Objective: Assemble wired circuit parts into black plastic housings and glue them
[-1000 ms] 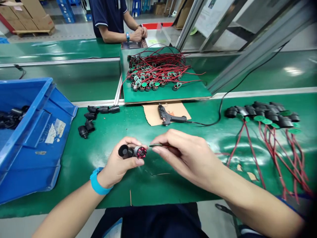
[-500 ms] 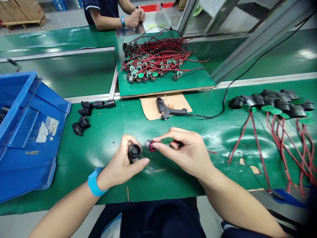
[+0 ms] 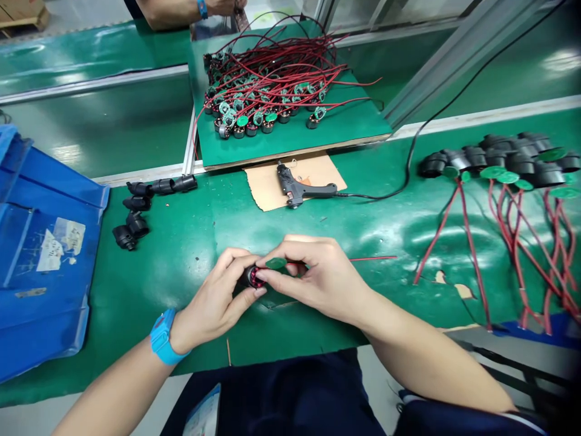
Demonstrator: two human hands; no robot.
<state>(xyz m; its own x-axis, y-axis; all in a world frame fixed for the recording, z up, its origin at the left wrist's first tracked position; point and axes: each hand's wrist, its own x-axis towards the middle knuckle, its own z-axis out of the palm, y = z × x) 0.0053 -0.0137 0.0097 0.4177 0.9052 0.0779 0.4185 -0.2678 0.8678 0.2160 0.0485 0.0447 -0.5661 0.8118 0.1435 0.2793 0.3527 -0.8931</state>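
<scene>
My left hand (image 3: 227,287) is closed around a black plastic housing (image 3: 246,280), mostly hidden by the fingers. Between thumb and fingertips, my right hand (image 3: 313,272) pinches a small motor (image 3: 256,277) with red windings and a green round circuit board (image 3: 276,263). The motor sits at the mouth of the housing; how deep it goes in I cannot tell. A red wire (image 3: 374,258) trails out to the right behind my right hand. Both hands meet low over the green table mat.
Beyond my hands a glue gun (image 3: 304,186) lies on cardboard (image 3: 258,191). Many wired motors (image 3: 267,124) cover a raised green board (image 3: 318,145). Loose black housings (image 3: 136,224) lie left, near a blue bin (image 3: 49,315). Housings with wires (image 3: 521,163) are grouped right. A co-worker's arm (image 3: 172,12) shows at the top.
My right hand has brought the motor left to the housing's opening, and my left fingers have closed more around the housing. The view has shifted slightly down and to the right.
</scene>
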